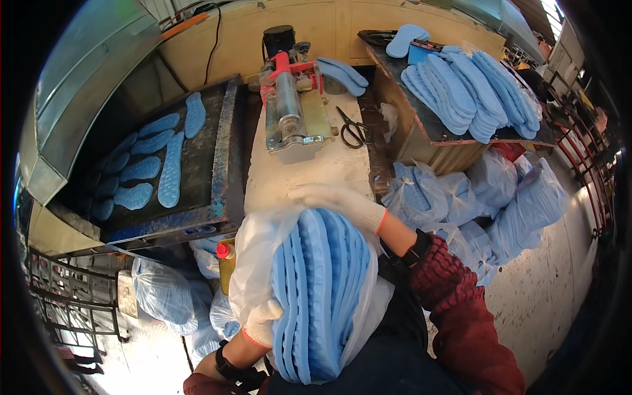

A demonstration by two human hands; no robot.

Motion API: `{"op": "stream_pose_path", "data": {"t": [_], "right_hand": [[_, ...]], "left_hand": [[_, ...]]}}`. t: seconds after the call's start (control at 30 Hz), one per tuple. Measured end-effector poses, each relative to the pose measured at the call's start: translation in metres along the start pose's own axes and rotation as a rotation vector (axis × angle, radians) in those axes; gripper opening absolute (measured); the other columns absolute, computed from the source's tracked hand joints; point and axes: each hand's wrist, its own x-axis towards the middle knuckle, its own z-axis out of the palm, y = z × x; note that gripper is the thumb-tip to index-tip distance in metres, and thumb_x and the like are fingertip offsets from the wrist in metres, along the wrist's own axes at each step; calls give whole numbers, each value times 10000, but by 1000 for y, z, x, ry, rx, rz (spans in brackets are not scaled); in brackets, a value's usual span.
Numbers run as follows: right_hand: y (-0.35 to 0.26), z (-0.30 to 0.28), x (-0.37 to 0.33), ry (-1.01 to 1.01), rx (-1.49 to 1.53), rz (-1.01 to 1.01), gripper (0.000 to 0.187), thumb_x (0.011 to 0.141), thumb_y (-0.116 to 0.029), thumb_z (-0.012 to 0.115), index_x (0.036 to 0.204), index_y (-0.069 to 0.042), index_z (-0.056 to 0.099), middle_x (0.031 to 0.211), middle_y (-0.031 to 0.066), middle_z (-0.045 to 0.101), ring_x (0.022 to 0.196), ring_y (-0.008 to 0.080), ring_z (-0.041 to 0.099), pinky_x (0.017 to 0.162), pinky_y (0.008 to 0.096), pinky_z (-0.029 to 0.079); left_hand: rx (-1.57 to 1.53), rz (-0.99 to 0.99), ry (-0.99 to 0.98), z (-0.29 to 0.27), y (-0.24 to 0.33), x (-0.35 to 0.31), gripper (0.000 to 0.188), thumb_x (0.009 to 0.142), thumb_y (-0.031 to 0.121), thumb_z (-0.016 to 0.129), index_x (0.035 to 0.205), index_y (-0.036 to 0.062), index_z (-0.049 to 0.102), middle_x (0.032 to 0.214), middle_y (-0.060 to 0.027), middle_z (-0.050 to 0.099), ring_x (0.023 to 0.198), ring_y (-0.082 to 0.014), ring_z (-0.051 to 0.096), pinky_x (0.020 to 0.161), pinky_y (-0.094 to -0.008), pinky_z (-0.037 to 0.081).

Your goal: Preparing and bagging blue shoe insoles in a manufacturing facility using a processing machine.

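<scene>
A bundle of blue insoles (322,283) stands on edge, close against me, inside a clear plastic bag (247,253) whose mouth faces me. My left hand (263,321), in a white knit glove, is closed on the near left side of the bundle; most of its fingers are hidden behind the insoles and film. At the far end of the bag lies my right hand (339,203), also gloved. Its fingers stretch out leftward above the pale bench (266,174), resting along the bag's far edge.
A clamp-like metal device with a red handle (286,99) and black scissors (354,128) lie on the bench. Loose insoles (171,171) cover the left dark tray. Insole stacks (454,92) fill the right table. Bagged insoles (471,191) and a red-capped yellow bottle (226,266) stand lower down.
</scene>
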Motion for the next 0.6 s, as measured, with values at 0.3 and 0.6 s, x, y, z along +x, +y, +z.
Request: {"op": "stream_pose_path", "data": {"t": [0.3, 0.6], "right_hand": [[-16, -4, 43, -309, -976, 96, 271, 891, -174, 548, 1114, -78, 668, 1016, 152, 641, 927, 313, 601, 827, 401, 485], [-30, 19, -1, 1, -753, 92, 223, 872, -207, 551, 1005, -55, 645, 984, 166, 645, 918, 334, 623, 787, 411, 504]], "left_hand": [[307, -20, 65, 39, -8, 18, 689, 848, 166, 680, 1443, 9, 370, 1364, -153, 525, 1215, -287, 553, 1085, -415, 418], [645, 55, -204, 6, -5, 21, 763, 803, 241, 772, 1444, 35, 413, 1423, -75, 493, 1303, -202, 470, 1111, -341, 349]]}}
